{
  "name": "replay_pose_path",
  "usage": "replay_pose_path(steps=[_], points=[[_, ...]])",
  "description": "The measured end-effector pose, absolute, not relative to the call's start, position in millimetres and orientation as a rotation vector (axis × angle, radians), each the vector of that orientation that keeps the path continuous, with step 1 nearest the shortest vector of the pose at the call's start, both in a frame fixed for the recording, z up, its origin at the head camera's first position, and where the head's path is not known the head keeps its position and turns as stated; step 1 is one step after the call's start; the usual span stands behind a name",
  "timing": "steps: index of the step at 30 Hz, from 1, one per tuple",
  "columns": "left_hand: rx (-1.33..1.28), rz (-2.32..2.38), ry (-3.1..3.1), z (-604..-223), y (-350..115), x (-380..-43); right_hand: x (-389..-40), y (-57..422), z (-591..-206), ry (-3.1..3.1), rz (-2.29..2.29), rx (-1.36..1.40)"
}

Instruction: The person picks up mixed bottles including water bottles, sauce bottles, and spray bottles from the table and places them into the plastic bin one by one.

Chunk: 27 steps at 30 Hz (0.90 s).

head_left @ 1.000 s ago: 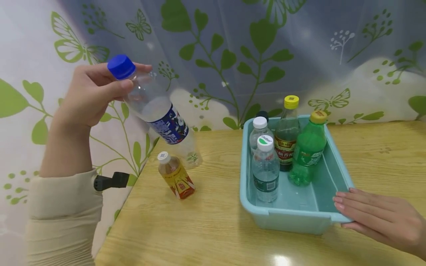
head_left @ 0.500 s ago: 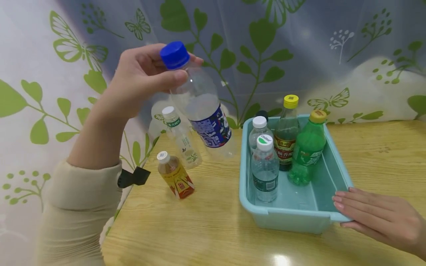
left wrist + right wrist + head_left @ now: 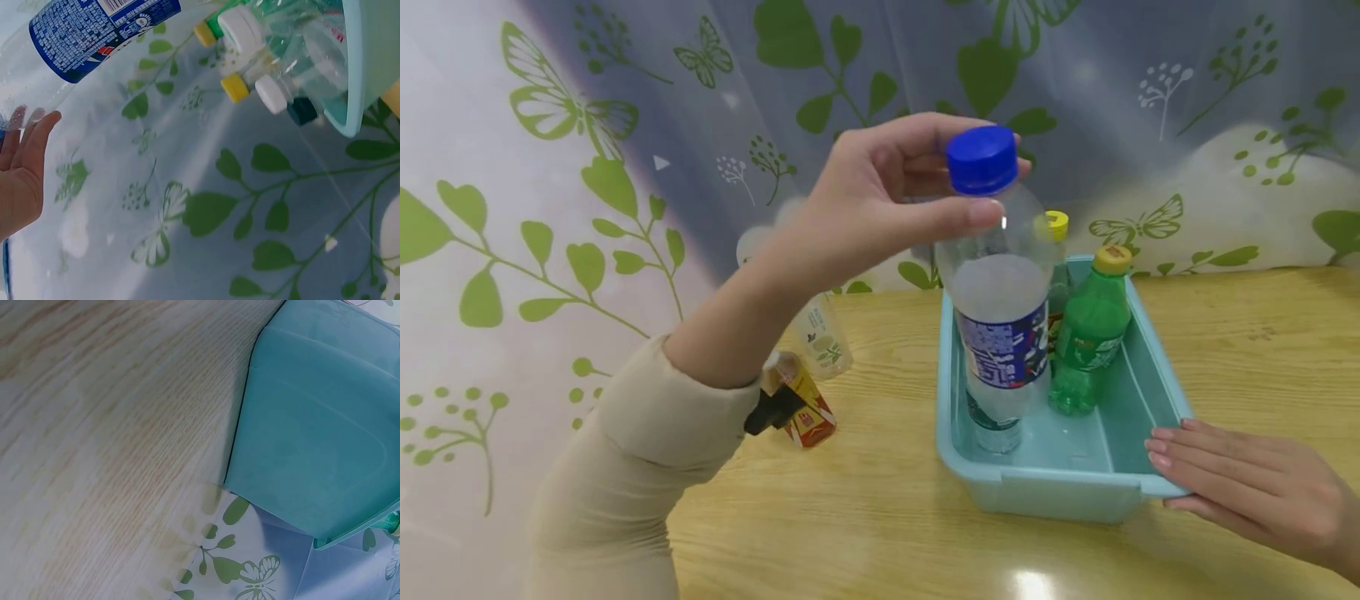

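Observation:
My left hand [image 3: 880, 200] grips a clear plastic bottle [image 3: 1006, 350] by the neck, just under its blue cap. The bottle has a blue label and hangs nearly upright over the left part of a light-blue plastic bin [image 3: 1052, 497]. On the bin's near right corner rests my right hand [image 3: 1262, 487], fingers straight along the rim. Inside the bin stand a green bottle [image 3: 1090, 342] and a yellow-capped bottle [image 3: 1057, 227], the latter partly covered. White caps [image 3: 270, 94] and a dark cap [image 3: 304, 110] show in the left wrist view; the held bottle mostly hides their bottles from the head view.
Left of the bin, on the wooden table [image 3: 865, 500], a tea bottle [image 3: 816, 412] with a yellow-red label stands partly behind my left wrist. Behind it is a slim clear bottle [image 3: 826, 342]. A leaf-patterned curtain [image 3: 647, 250] hangs along the back and left.
The left hand has carried the blue-capped bottle rightward from the table's left side to above the bin, and the bottle has become more upright. The right hand has stayed on the corner.

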<state>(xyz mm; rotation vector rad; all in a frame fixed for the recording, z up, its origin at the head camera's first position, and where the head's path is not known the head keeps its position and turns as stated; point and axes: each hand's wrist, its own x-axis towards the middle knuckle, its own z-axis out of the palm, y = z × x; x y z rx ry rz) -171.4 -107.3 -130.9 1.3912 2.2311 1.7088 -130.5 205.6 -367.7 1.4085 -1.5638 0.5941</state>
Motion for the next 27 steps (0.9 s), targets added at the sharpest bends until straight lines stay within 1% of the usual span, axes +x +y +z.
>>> replay_pose_path(steps=[5, 12, 17, 21, 27], points=[[1.406, 1.692, 2.186, -144, -84, -174, -131, 204, -368, -1.537, 0.604, 1.403], [1.319, 1.573, 2.225, -172, -63, -187, -132, 203, -368, -1.503, 0.636, 1.397], [1.256, 1.565, 2.193, -196, -56, -194, -130, 204, -371, -1.537, 0.640, 1.395], [1.201, 1.451, 2.276, -212, -54, -200, -131, 205, -374, -1.533, 0.632, 1.395], [1.185, 1.283, 2.395, -225, -50, -210, -129, 205, -369, -1.576, 0.618, 1.392]])
